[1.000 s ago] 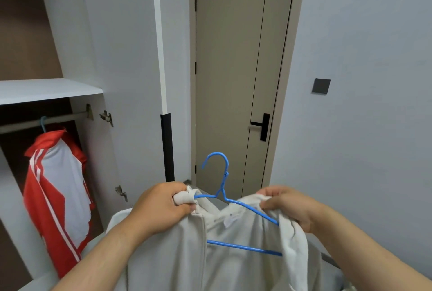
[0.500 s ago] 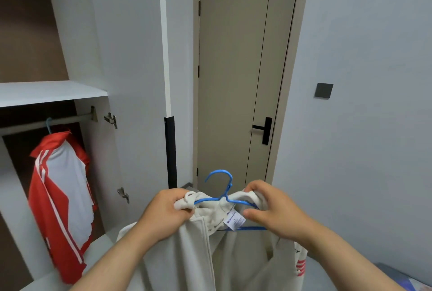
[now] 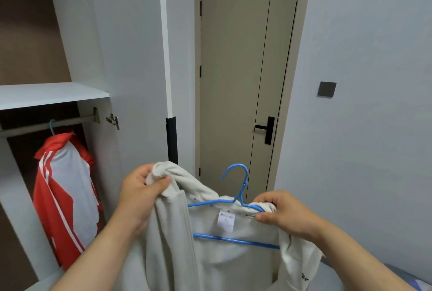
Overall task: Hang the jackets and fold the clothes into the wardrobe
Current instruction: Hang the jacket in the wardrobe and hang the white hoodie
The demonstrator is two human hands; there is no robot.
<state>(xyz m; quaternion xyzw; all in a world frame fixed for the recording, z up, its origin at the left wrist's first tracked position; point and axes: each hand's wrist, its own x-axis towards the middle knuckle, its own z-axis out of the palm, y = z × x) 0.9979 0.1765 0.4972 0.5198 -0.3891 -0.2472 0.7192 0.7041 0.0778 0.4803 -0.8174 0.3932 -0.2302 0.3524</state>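
We hold the pale grey jacket in front of us, low in the view, between the open wardrobe on the left and the closed door behind. Our left hand has its fingers closed around a bunched part of the collar or shoulder. Our right hand pinches the other shoulder together with the arm of the blue hanger, which sits inside the neck with its hook pointing up.

We judge the fabric soft, limp and quite light, so it sags wherever we do not support it. It can slide off the thin, smooth hanger arm, we think. The best place to grip seems to be the two shoulder seams, and afterwards the hook, to lift the whole thing to the rail.

The left arm of the hanger is covered by cloth, so we cannot tell if that shoulder is already seated. The lower part of the jacket and its sleeves are cut off by the frame. The label is too blurred to read. In the wardrobe, a red and white jacket hangs on the rail, and the rail's left end is out of view.
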